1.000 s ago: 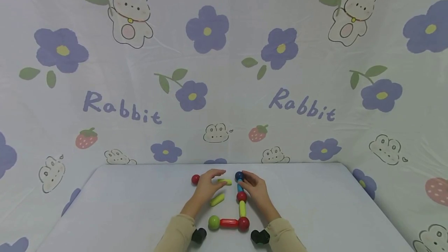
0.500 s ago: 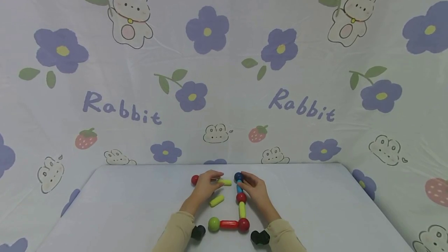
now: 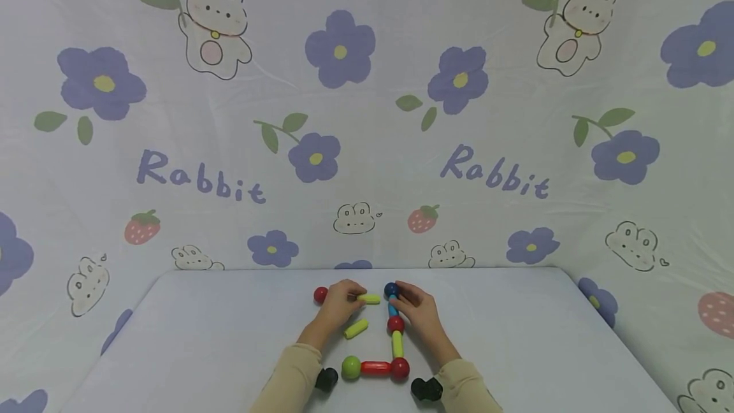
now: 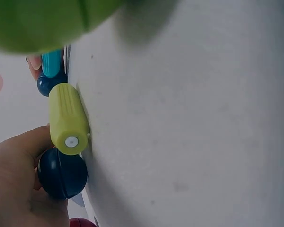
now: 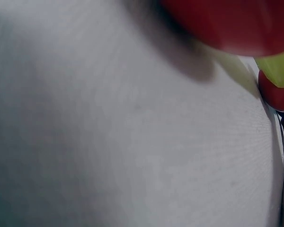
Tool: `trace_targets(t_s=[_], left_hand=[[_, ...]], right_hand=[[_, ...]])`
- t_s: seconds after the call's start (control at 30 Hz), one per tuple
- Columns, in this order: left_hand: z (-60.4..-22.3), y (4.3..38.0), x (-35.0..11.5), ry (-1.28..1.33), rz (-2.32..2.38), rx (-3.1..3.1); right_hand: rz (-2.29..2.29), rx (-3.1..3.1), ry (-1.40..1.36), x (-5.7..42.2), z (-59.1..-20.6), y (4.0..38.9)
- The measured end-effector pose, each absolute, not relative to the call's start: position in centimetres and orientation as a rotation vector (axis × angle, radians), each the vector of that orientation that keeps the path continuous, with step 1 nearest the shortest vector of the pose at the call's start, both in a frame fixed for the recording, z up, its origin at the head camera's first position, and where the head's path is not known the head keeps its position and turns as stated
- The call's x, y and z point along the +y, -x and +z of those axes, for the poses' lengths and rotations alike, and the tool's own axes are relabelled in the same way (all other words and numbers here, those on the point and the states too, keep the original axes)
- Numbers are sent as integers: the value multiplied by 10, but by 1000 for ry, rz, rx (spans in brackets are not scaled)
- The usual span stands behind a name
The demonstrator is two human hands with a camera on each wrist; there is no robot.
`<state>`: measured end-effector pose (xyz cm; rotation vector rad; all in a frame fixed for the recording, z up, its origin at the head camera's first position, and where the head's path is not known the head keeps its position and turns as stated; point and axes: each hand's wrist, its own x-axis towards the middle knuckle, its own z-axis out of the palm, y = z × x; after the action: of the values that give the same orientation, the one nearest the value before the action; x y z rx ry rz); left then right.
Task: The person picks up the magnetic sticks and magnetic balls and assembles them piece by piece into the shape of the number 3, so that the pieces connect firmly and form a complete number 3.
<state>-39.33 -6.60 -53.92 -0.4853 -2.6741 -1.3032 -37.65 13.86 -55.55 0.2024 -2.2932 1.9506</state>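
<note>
My left hand [image 3: 339,304] holds a dark blue ball [image 4: 61,175], its fingertips at the left end of a yellow-green rod [image 3: 369,299]. A second yellow-green rod [image 3: 356,329] lies nearer, loose on the table, and overlaps that ball in the left wrist view. With my right hand [image 3: 421,311] I grip the light blue rod [image 3: 392,306], just below another dark blue ball [image 3: 392,289]. That rod runs to a red ball [image 3: 395,324], then a yellow-green rod [image 3: 397,344], a red corner ball [image 3: 399,368], a red rod [image 3: 375,369] and a green ball [image 3: 351,367].
One loose red ball [image 3: 320,296] sits left of my left hand. The white table [image 3: 504,330] ends at a cloth backdrop [image 3: 378,113] with rabbits and flowers. Black wrist cameras [image 3: 427,390] sit under both wrists, close to the chain's front corners.
My left fingers have drawn together beside the far yellow-green rod's left end, covering the gap that showed between finger and thumb. My right hand and the joined chain stay nearly still.
</note>
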Motion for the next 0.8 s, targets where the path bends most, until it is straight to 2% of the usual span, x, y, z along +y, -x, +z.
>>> trace_targets(t_s=[0.5,0.8], left_hand=[[-536,396,-62,409,-1225,-2705],[-530,397,-57,338,-1257,-2731]], right_hand=[[1977,-2279,-224,140,-560,381],[1973,-2286,-252,139,-534,360]])
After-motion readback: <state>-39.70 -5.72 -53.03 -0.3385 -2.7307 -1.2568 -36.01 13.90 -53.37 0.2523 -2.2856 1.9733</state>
